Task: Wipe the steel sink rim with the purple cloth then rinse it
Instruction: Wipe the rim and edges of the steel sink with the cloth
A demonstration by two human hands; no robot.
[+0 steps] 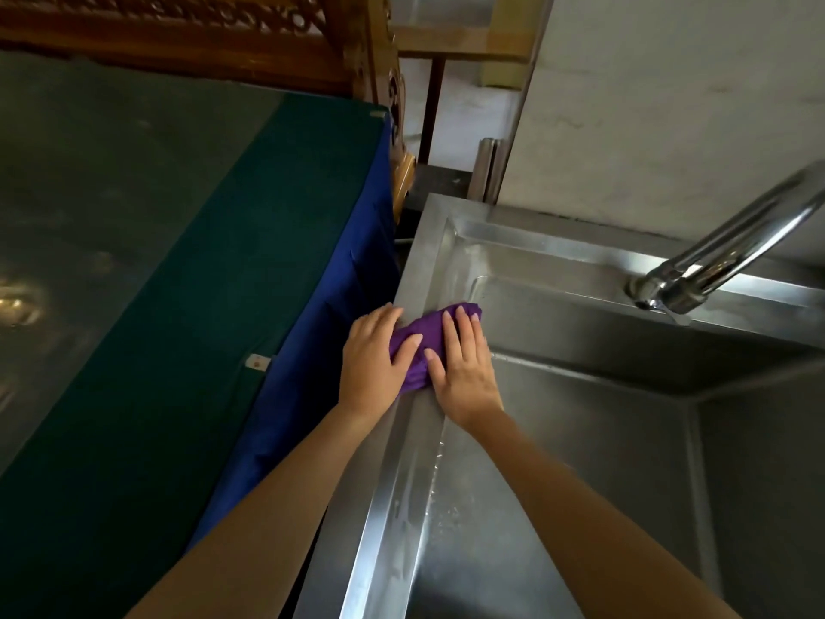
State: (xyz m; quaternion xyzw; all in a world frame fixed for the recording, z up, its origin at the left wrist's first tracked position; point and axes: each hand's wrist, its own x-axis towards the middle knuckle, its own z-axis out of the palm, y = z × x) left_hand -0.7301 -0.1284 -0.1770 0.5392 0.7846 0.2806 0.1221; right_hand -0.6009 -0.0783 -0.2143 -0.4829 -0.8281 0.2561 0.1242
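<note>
Purple cloth [426,326] lies bunched on the left rim [393,484] of the steel sink, roughly halfway along that edge, and both of our hands are on top of it. Our left hand [372,355] sits on the outer side of the cloth. Its fingers lie straight and close together, reaching toward the rim's outer edge, and its thumb is laid across the purple folds. Our right hand [464,373] covers the inner side, palm down and fingers extended, with its thumb nearly meeting the left one. Neither hand curls around the fabric; both press it flat against the metal. A strip of cloth shows between the two thumbs, and a rounded end sticks out beyond the right fingertips, toward the sloping inner wall.

Nearer to us, along the rim's inner slope, we see water droplets [446,498] and a wet sheen on the steel. The basin [580,484] drops away to the right, deep and dull grey. A chrome faucet [723,252] arches in from the upper right, its spout hanging over the far ledge of the sink; we see no water coming from it.

Just beside the sink on the left stands a table under a green cover [178,261], with a blue drape [321,328] hanging down its side — close against the rim's outer edge. Behind the table is carved wooden furniture [223,29], and a pale wall [669,105] rises behind the sink.
</note>
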